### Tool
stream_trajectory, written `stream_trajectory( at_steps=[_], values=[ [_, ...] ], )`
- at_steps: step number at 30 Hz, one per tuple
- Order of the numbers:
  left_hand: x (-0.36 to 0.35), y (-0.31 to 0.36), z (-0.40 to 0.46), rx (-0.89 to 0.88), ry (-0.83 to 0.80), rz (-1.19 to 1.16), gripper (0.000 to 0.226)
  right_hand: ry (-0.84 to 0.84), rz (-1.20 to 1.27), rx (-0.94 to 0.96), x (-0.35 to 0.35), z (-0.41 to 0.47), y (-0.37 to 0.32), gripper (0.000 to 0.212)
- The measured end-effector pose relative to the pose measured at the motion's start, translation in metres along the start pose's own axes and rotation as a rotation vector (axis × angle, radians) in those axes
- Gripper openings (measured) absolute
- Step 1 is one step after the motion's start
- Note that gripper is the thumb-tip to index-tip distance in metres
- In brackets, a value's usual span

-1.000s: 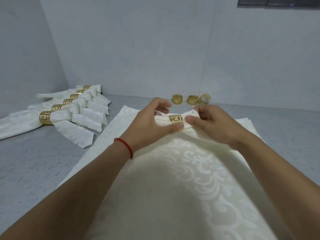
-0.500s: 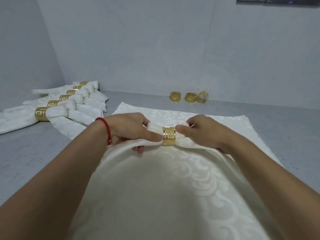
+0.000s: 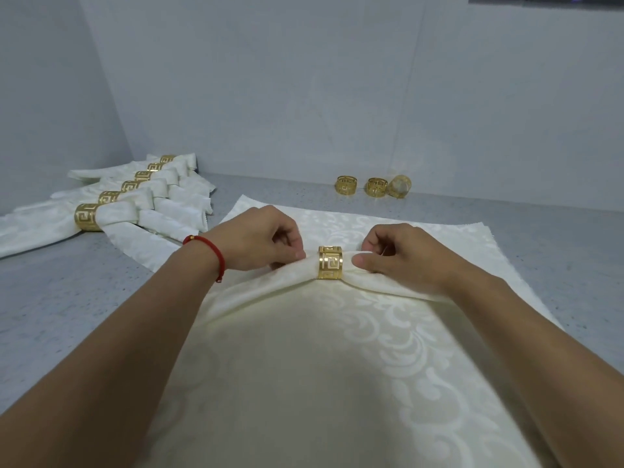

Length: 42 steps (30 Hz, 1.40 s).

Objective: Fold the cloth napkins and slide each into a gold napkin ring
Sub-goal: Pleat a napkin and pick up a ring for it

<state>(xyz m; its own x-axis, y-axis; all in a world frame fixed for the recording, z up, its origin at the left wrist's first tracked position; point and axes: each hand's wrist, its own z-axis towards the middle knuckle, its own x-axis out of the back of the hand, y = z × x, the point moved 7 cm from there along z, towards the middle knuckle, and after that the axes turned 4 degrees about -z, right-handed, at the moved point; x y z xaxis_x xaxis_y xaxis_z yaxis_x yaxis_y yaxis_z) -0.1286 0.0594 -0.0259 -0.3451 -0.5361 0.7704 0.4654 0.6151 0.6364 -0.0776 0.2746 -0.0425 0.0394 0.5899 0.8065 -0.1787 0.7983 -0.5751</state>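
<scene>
A cream damask napkin [image 3: 304, 349] is gathered at its far end and passes through a gold ring [image 3: 330, 262] with a key pattern. My left hand [image 3: 260, 241], with a red cord at the wrist, pinches the gathered cloth just left of the ring. My right hand [image 3: 395, 255] pinches the cloth just right of it. The napkin's body spreads toward me between my forearms. It lies on top of another flat napkin [image 3: 472, 238] of the same cloth.
Several finished napkins in gold rings [image 3: 125, 211] lie in a row at the left, near the wall corner. Three loose gold rings [image 3: 374, 186] stand at the back by the wall. The grey speckled counter [image 3: 67, 298] runs to both sides.
The ring and the gathered cloth have come nearer to me and lower. Both hands moved with it and now pinch the cloth on either side of the ring.
</scene>
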Motion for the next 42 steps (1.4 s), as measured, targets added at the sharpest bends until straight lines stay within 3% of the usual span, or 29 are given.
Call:
stream_trajectory(
  at_steps=[3, 7, 13, 17, 22, 25, 28, 34, 42],
  values=[
    [0.001, -0.005, 0.001, 0.018, 0.049, 0.063, 0.006, 0.008, -0.044, -0.002, 0.0, 0.001, -0.001, 0.026],
    [0.0, -0.013, 0.0, 0.111, 0.022, -0.147, 0.022, -0.012, 0.116, -0.011, 0.007, -0.003, -0.01, 0.027],
    [-0.018, -0.011, 0.001, 0.136, -0.072, 0.088, 0.036, -0.076, -0.057, 0.055, -0.014, -0.007, -0.023, 0.028],
    [-0.02, -0.005, 0.0, 0.192, -0.121, 0.159, 0.033, -0.104, -0.028, 0.018, -0.013, -0.011, -0.024, 0.027],
    [-0.007, 0.006, -0.019, 0.207, -0.086, -0.27, 0.024, -0.059, 0.195, 0.011, -0.004, -0.012, -0.041, 0.026],
    [0.006, 0.011, -0.037, 0.196, -0.035, -0.563, 0.024, -0.065, 0.233, 0.047, 0.002, -0.009, -0.06, 0.039],
    [0.025, 0.015, -0.056, 0.146, 0.003, -0.693, 0.025, -0.059, 0.292, 0.047, 0.006, -0.007, -0.082, 0.054],
    [0.073, 0.007, -0.098, 0.073, 0.044, -0.632, 0.033, -0.077, 0.496, -0.006, -0.018, 0.003, -0.131, 0.06],
    [0.141, -0.073, -0.167, 0.36, 0.11, -0.606, 0.017, -0.187, 0.654, -0.085, -0.106, 0.033, -0.205, 0.05]
  ],
)
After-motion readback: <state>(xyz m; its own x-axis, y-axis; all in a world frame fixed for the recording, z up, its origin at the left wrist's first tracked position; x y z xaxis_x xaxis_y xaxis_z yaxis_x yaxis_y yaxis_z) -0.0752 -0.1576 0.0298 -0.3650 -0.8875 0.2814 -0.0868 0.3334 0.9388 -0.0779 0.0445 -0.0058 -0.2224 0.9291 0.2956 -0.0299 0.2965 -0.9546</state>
